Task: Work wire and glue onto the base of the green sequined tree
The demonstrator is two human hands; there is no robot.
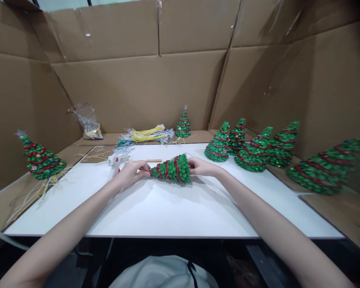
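Observation:
A small green Christmas tree (171,169) wound with red garland lies sideways between my hands, just over the white board (168,216). Its tip points left, and the fingers of my left hand (135,172) pinch it there. At the wide base on the right, my right hand (202,166) grips the tree, with some fingertips hidden behind or inside the base. Close by my left hand stands a white glue gun (117,160). A thin wooden-handled tool (154,161) lies just behind the tree.
Several decorated trees (252,154) stand at the right. Another tree (183,124) is at the back, one more (40,158) at the left with loose wires below. A bundle of yellow and white wires (147,134) and a plastic bag (88,122) lie near the cardboard wall (132,92).

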